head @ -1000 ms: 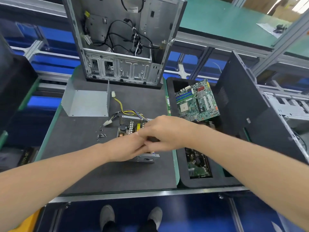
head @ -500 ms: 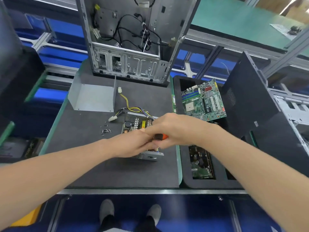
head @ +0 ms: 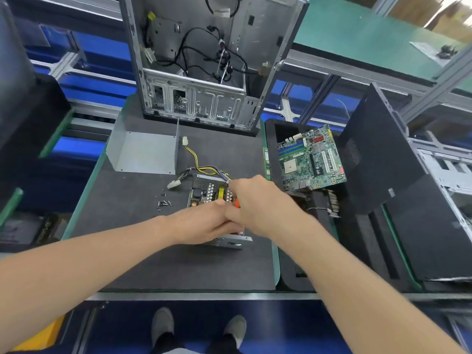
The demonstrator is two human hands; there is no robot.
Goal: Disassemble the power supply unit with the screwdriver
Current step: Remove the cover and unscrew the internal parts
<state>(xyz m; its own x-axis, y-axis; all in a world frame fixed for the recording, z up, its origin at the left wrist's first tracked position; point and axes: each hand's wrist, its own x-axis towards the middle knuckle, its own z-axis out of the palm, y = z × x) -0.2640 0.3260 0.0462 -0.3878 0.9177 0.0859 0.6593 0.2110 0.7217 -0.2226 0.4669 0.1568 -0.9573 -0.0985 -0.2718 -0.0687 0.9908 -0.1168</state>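
The power supply unit [head: 208, 194] lies open on the bench [head: 153, 264], its near half hidden under both hands. The right grip [head: 258, 203] is curled round the screwdriver [head: 237, 202], of which only an orange sliver of handle shows. The left grip [head: 204, 223] lies on the unit, touching the right. Its fingertips are out of sight, so I cannot tell its hold. Loose screws [head: 163, 201] lie to its left. Print on a dark box [head: 43, 227] far left is too blurred to read.

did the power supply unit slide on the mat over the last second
No. The power supply unit keeps the same gap from the loose screws and the grey metal cover. Only the camera view shifted.
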